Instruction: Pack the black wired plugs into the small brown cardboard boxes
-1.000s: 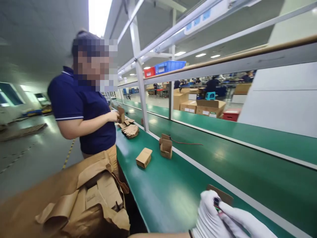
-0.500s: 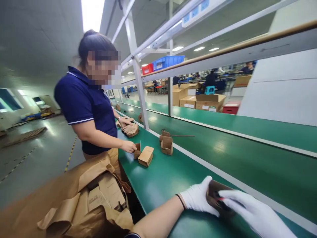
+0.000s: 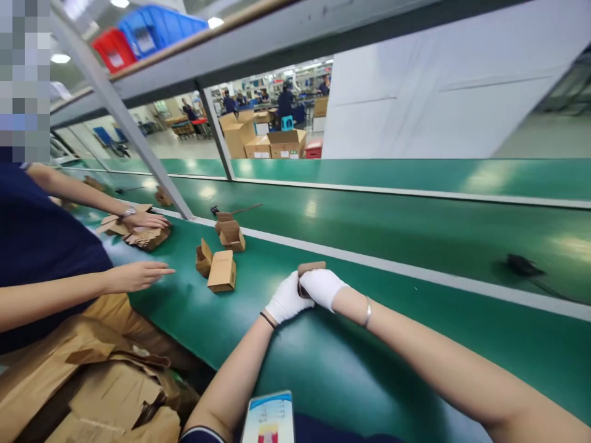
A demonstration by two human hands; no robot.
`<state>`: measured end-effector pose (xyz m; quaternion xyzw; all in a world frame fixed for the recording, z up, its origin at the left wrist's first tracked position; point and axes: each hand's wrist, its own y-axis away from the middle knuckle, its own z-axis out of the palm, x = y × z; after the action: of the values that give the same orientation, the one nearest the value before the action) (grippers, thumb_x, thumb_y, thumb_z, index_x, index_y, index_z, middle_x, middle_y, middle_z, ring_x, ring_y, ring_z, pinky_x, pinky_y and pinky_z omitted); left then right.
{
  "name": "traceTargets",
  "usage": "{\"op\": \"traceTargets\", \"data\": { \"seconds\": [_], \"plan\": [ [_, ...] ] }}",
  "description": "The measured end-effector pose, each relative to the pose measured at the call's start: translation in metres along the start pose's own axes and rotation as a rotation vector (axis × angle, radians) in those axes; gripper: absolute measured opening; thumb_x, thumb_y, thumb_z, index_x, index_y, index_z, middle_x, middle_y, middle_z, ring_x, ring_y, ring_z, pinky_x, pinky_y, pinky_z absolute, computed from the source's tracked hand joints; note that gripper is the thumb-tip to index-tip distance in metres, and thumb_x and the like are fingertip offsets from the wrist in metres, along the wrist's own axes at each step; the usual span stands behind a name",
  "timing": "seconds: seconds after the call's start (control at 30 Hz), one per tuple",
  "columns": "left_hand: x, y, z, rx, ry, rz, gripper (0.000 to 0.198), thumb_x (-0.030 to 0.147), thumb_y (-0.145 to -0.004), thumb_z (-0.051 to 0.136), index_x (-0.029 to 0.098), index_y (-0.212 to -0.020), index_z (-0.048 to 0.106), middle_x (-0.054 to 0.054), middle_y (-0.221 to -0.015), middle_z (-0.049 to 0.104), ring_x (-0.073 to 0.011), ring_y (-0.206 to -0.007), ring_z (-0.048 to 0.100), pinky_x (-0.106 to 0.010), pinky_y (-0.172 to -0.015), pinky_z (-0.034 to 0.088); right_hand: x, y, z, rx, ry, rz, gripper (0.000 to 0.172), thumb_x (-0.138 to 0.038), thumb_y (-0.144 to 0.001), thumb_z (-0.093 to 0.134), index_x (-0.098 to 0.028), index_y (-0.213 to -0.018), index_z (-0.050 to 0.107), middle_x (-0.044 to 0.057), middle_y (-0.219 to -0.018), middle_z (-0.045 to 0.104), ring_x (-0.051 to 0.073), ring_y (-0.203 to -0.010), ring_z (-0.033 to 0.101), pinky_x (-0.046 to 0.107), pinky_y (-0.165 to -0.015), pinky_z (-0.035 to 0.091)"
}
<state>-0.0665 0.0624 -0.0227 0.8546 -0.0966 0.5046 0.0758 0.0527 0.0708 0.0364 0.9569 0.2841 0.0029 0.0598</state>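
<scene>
A small brown cardboard box [image 3: 311, 267] is between my white-gloved hands above the green work surface. My left hand [image 3: 287, 300] is closed around its left side. From the right, my right hand [image 3: 324, 287] is closed over the box and covers much of it; its fingertips are hidden. What lies inside the box cannot be seen. To the left stand a closed carton [image 3: 222, 271], an open carton [image 3: 202, 258] and further open boxes [image 3: 231, 235] near the white strip.
A co-worker's hand [image 3: 138, 276] reaches over the surface at left; the other rests on flattened cartons [image 3: 150, 237]. A paper-wrapped stack of cartons [image 3: 115, 394] sits lower left. A black corded item [image 3: 522, 265] lies on the belt at right. A metal post [image 3: 133, 129] rises behind.
My view has swung right. My right hand, which held a dark item with a red part at the box opening, now wraps over the box. The co-worker's near hand has left the open carton.
</scene>
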Motion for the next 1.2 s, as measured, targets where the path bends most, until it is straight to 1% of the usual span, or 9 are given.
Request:
{"op": "traceTargets", "data": {
  "seconds": [0.1, 0.23, 0.5, 0.6, 0.73, 0.87, 1.03, 1.13, 1.2],
  "plan": [
    [-0.001, -0.002, -0.002, -0.008, -0.010, -0.027, 0.055, 0.014, -0.057, 0.075, 0.017, -0.107, 0.050, -0.008, -0.109, 0.064, -0.0252, -0.104, 0.058, -0.037, -0.090, 0.047, 0.004, 0.002, 0.003, -0.044, 0.013, 0.025, 0.023, -0.006, -0.079, 0.049, -0.008, -0.087, 0.070, 0.017, -0.083, 0.069, 0.028, -0.079, 0.067, 0.034, -0.070, 0.050],
    [-0.002, -0.001, -0.002, -0.007, -0.035, -0.043, 0.053, 0.019, -0.059, 0.076, 0.018, -0.105, 0.050, -0.007, -0.107, 0.064, -0.0246, -0.099, 0.060, -0.035, -0.084, 0.048, 0.003, 0.006, 0.007, -0.067, 0.052, -0.005, 0.028, -0.004, -0.083, 0.043, -0.006, -0.092, 0.069, 0.018, -0.089, 0.068, 0.028, -0.086, 0.066, 0.035, -0.074, 0.050],
    [-0.003, -0.002, 0.001, 0.032, -0.057, -0.063, 0.044, 0.024, -0.063, 0.075, 0.019, -0.100, 0.051, -0.007, -0.101, 0.065, -0.0239, -0.096, 0.060, -0.034, -0.085, 0.046, -0.005, -0.006, 0.013, -0.101, 0.106, -0.024, 0.026, -0.008, -0.080, 0.052, -0.002, -0.100, 0.067, 0.022, -0.092, 0.066, 0.030, -0.087, 0.065, 0.036, -0.074, 0.049],
    [0.000, 0.000, 0.000, 0.023, -0.038, -0.054, 0.051, 0.023, -0.061, 0.076, 0.018, -0.105, 0.051, -0.008, -0.106, 0.065, -0.0245, -0.098, 0.060, -0.034, -0.085, 0.046, -0.003, -0.002, 0.007, -0.116, 0.092, -0.032, 0.027, -0.010, -0.080, 0.053, -0.004, -0.102, 0.067, 0.021, -0.093, 0.066, 0.028, -0.087, 0.065, 0.034, -0.073, 0.049],
    [0.002, 0.003, -0.003, -0.001, 0.011, -0.052, 0.060, 0.019, -0.058, 0.077, 0.018, -0.112, 0.051, -0.007, -0.113, 0.064, -0.0250, -0.102, 0.059, -0.036, -0.088, 0.047, 0.008, 0.024, -0.014, -0.074, 0.032, -0.103, 0.026, -0.012, -0.082, 0.050, -0.016, -0.099, 0.069, 0.013, -0.098, 0.067, 0.024, -0.086, 0.064, 0.031, -0.071, 0.047],
    [-0.002, 0.003, -0.003, -0.001, 0.070, -0.029, 0.066, 0.010, -0.056, 0.075, 0.017, -0.117, 0.050, -0.008, -0.118, 0.062, -0.0257, -0.110, 0.056, -0.038, -0.095, 0.044, 0.015, 0.057, -0.029, -0.018, -0.003, 0.052, 0.035, -0.014, -0.085, 0.043, -0.024, -0.111, 0.064, 0.010, -0.096, 0.067, 0.023, -0.080, 0.065, 0.031, -0.066, 0.046],
    [-0.003, 0.005, 0.002, 0.005, 0.016, 0.050, 0.067, 0.014, -0.059, 0.073, 0.017, -0.121, 0.048, -0.011, -0.121, 0.060, -0.0262, -0.112, 0.056, -0.040, -0.098, 0.043, 0.002, 0.069, -0.004, -0.043, -0.036, 0.238, 0.033, -0.027, -0.092, 0.037, -0.025, -0.119, 0.056, 0.009, -0.091, 0.068, 0.021, -0.075, 0.066, 0.028, -0.061, 0.043],
    [-0.003, 0.009, -0.010, 0.133, -0.226, 0.146, 0.086, 0.029, -0.054, 0.080, 0.016, -0.130, 0.042, -0.015, -0.138, 0.044, -0.0331, -0.129, 0.040, -0.046, -0.107, 0.033, 0.010, 0.054, 0.016, -0.020, -0.056, 0.304, 0.030, -0.029, -0.094, 0.035, -0.023, -0.108, 0.060, 0.010, -0.094, 0.069, 0.022, -0.080, 0.066, 0.030, -0.064, 0.044],
    [-0.008, 0.013, -0.031, 0.371, -0.444, 0.095, 0.096, 0.041, -0.053, 0.080, 0.017, -0.135, 0.037, -0.018, -0.146, 0.031, -0.0374, -0.136, 0.026, -0.050, -0.111, 0.024, 0.026, 0.036, 0.022, -0.017, -0.068, 0.357, 0.032, -0.032, -0.095, 0.033, -0.021, -0.103, 0.061, 0.011, -0.093, 0.068, 0.024, -0.081, 0.066, 0.032, -0.067, 0.044]
  ]
}}
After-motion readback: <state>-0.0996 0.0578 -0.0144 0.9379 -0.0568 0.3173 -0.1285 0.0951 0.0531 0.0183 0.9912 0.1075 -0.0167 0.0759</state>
